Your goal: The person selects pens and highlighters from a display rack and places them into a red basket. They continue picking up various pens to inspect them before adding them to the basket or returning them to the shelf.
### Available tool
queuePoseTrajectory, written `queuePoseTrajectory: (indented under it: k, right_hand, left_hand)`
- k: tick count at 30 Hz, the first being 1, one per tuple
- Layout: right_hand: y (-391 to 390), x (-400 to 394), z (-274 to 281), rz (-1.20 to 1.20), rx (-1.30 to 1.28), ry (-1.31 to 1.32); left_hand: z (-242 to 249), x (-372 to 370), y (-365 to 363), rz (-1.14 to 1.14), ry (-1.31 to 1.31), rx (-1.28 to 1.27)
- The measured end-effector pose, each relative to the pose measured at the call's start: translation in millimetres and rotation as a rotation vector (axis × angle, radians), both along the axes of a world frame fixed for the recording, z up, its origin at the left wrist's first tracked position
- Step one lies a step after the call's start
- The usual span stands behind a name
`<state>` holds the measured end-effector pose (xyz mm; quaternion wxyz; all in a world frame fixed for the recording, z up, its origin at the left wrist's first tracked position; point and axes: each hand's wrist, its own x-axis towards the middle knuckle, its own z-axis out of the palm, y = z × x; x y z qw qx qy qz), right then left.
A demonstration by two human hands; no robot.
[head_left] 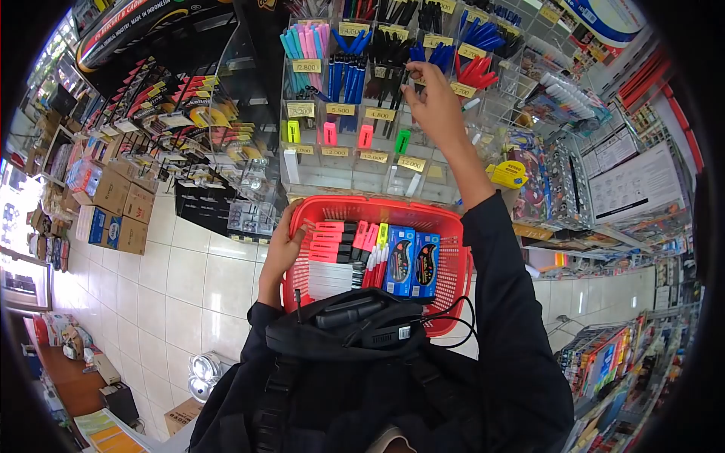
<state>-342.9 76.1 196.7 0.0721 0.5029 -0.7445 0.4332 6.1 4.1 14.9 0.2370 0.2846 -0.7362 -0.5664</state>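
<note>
My left hand (pixel 285 245) is wrapped round the left rim of a red plastic basket (pixel 377 206). Inside the basket lie pink highlighters (pixel 330 247), a yellow one (pixel 383 234), white-and-red pens (pixel 374 266) and two blue boxes (pixel 399 263). My right hand (pixel 432 100) is raised over a clear pen rack, near blue pens (pixel 434 54) and red pens (pixel 474 73). Its thumb and forefinger are apart, with nothing visible between them. A green highlighter (pixel 403 140) stands in the compartment below that hand.
Pens in clear compartments with price tags (pixel 410 163) rise in front. A black display with hanging goods (pixel 204 90) is at the left. Cardboard boxes (pixel 113 189) stand on the tiled floor (pixel 185 275). A wire rack with magazines (pixel 604 355) is at the lower right.
</note>
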Motion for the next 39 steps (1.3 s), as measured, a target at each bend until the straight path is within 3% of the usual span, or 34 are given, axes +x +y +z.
queuePoseTrajectory:
  k: [10,16,22,25,30,39]
  right_hand:
    - [-3.2,13.6,-20.5,0.022,-0.034,0.035]
    - [-5.3,13.4,-29.6,0.039,-0.069,-0.102]
    - [5.3,6.8,-2.3,0.143,-0.424,-0.236]
    - [36.8,33.7,31.0,0.252,-0.604,-0.481]
    - [87.5,58.4,17.2,0.397,-0.498,-0.948]
    - [145.0,71.7,-105.7,0.390,-0.107,-1.351]
  left_hand:
    - [1.9,-1.1,-0.3,-0.013,0.003,0.069]
    - [2.5,-1.3,-0.4,-0.009,-0.003,0.018]
    - [-2.7,-0.3,-2.4,-0.018,0.004,-0.026]
    - [-6.0,-0.7,-3.8,-0.013,0.014,-0.009]
    - [-0.4,-2.7,0.8,0.009,0.054,-0.011]
    - [1.9,-1.4,-1.0,-0.006,-0.031,0.006]
